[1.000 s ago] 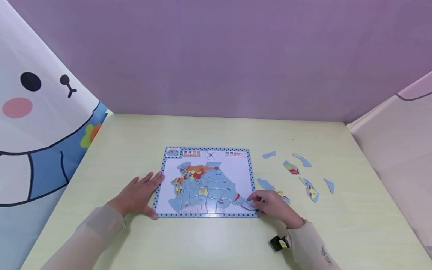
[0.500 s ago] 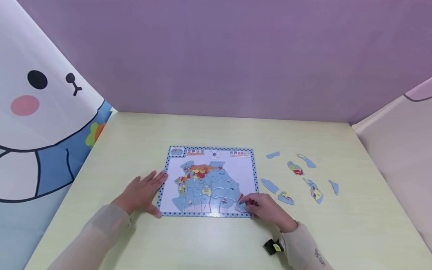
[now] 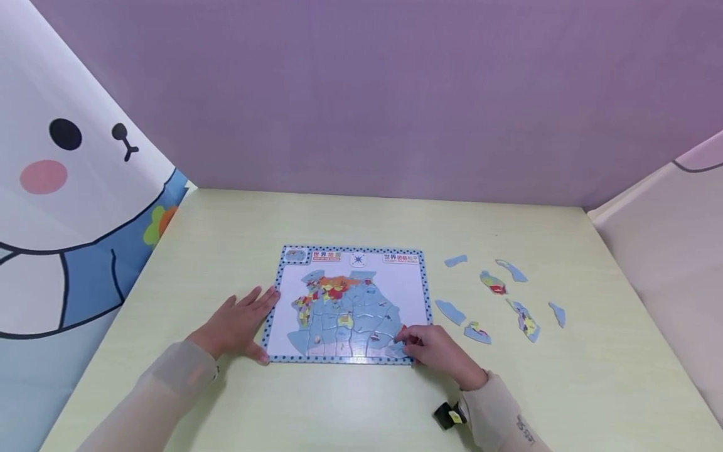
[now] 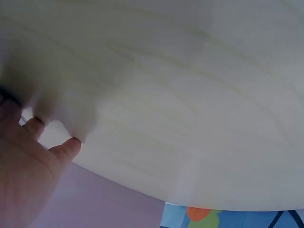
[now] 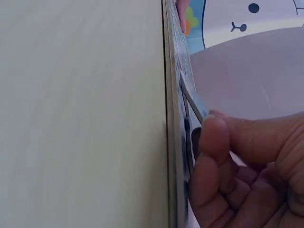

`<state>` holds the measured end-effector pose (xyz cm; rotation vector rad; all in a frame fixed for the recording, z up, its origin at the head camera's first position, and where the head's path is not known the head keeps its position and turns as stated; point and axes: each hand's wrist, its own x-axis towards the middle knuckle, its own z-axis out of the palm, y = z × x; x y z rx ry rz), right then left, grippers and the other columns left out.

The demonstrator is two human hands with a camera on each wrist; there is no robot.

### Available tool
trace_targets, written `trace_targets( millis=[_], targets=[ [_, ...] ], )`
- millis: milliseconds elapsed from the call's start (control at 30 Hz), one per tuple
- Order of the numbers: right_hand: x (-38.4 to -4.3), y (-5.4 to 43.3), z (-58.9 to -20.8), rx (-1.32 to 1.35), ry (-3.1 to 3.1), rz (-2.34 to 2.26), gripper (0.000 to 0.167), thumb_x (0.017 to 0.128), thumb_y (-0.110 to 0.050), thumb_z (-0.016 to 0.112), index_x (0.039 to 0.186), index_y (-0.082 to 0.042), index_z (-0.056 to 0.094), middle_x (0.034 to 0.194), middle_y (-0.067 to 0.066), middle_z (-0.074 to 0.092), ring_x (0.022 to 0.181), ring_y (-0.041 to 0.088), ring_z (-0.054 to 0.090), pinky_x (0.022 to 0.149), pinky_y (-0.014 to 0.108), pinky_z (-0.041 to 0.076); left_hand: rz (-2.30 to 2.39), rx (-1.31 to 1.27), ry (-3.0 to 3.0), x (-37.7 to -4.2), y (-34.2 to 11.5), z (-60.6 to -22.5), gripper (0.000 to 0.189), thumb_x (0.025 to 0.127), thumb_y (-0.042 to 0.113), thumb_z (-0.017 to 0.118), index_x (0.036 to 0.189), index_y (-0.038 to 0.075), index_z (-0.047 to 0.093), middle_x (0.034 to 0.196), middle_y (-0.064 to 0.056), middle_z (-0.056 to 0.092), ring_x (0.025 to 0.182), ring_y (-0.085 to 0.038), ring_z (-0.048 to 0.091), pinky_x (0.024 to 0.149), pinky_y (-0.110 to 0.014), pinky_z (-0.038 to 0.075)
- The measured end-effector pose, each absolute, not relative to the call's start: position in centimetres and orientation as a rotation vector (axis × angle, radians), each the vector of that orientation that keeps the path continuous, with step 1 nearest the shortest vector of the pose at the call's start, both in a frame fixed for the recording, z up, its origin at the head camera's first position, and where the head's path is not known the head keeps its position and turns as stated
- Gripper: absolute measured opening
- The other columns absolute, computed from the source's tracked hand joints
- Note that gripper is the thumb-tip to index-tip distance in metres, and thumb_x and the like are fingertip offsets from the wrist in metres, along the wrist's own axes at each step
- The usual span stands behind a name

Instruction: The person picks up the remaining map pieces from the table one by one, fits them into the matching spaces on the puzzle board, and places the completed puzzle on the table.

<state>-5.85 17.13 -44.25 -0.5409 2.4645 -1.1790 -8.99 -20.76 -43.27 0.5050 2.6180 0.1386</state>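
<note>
A world map jigsaw board (image 3: 411,292) with a dotted blue border lies flat on the table. Joined map pieces (image 3: 361,320) fill the middle and bottom of its white field. My left hand (image 3: 234,328) lies spread at the board's left side, its fingertips touching the border. At the lower right corner my right hand (image 3: 437,350) pinches a blue puzzle piece (image 5: 194,99) between thumb and fingers. That piece is tilted in the right wrist view, one end raised off the board. The fingers partly cover it in the head view.
Several loose puzzle pieces, including a green and red one (image 3: 493,282) and a blue one (image 3: 450,312), lie right of the board. A small black object (image 3: 446,415) is at my right wrist. A purple panel (image 3: 361,100) stands behind the table.
My right hand has moved left along the board's lower right corner with the puzzle piece, uncovering a loose piece beside it. The left hand keeps its place at the board.
</note>
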Motion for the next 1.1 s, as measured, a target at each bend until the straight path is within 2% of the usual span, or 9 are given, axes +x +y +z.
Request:
trace_targets(
  millis=[200,433,733,833,1000,1100],
  targets=[
    [-5.5,16.0,-44.1,-0.352,2.547,-1.079,0.011,0.085,0.000,0.069,0.096,0.000,0.072,0.072,-0.001,0.057,0.062,0.012,0.051,0.054,0.019,0.043,0.144,0.492,2.615,-9.0,-20.7,-43.3,0.118,0.062,0.051,0.084,0.151,0.004,0.022,0.158,-0.015,0.019,0.143,-0.041,0.011,0.107,-0.067,0.014],
    [-5.7,15.5,-43.8,-0.417,2.648,-1.009,0.012,0.081,0.000,0.073,0.093,-0.003,0.075,0.084,0.002,0.069,0.069,0.013,0.051,0.061,0.022,0.044,0.147,0.498,2.618,-9.0,-20.7,-43.0,0.118,0.062,0.051,0.084,0.151,0.003,0.023,0.157,-0.016,0.019,0.143,-0.041,0.011,0.107,-0.068,0.014],
    [-5.4,15.3,-43.6,-0.309,2.699,-0.912,0.013,0.080,-0.008,0.076,0.092,-0.012,0.077,0.085,-0.002,0.070,0.070,0.011,0.052,0.064,0.026,0.044,0.164,0.523,2.622,-8.7,-20.6,-43.0,0.119,0.061,0.052,0.084,0.151,0.002,0.024,0.157,-0.016,0.021,0.142,-0.042,0.013,0.106,-0.069,0.016],
    [-5.2,15.5,-43.7,-0.255,2.698,-0.935,0.013,0.080,-0.008,0.076,0.092,-0.013,0.077,0.084,-0.003,0.069,0.069,0.011,0.052,0.064,0.026,0.043,0.175,0.527,2.618,-8.8,-20.6,-43.3,0.119,0.061,0.052,0.084,0.151,0.003,0.024,0.157,-0.016,0.020,0.143,-0.041,0.012,0.106,-0.069,0.016],
    [-5.5,15.4,-43.6,-0.206,2.703,-0.955,0.013,0.079,-0.007,0.077,0.091,-0.009,0.074,0.070,-0.004,0.059,0.063,0.011,0.048,0.058,0.024,0.039,0.155,0.516,2.623,-8.8,-20.6,-43.4,0.119,0.061,0.053,0.084,0.151,0.004,0.023,0.157,-0.015,0.020,0.143,-0.041,0.013,0.106,-0.068,0.015],
    [-5.7,15.2,-43.6,-0.208,2.703,-0.944,0.011,0.078,-0.007,0.077,0.088,-0.009,0.074,0.069,-0.004,0.058,0.063,0.012,0.049,0.058,0.025,0.040,0.136,0.514,2.629,-8.9,-20.8,-43.3,0.119,0.061,0.053,0.084,0.151,0.004,0.024,0.157,-0.015,0.020,0.143,-0.041,0.014,0.106,-0.067,0.016]
  ],
)
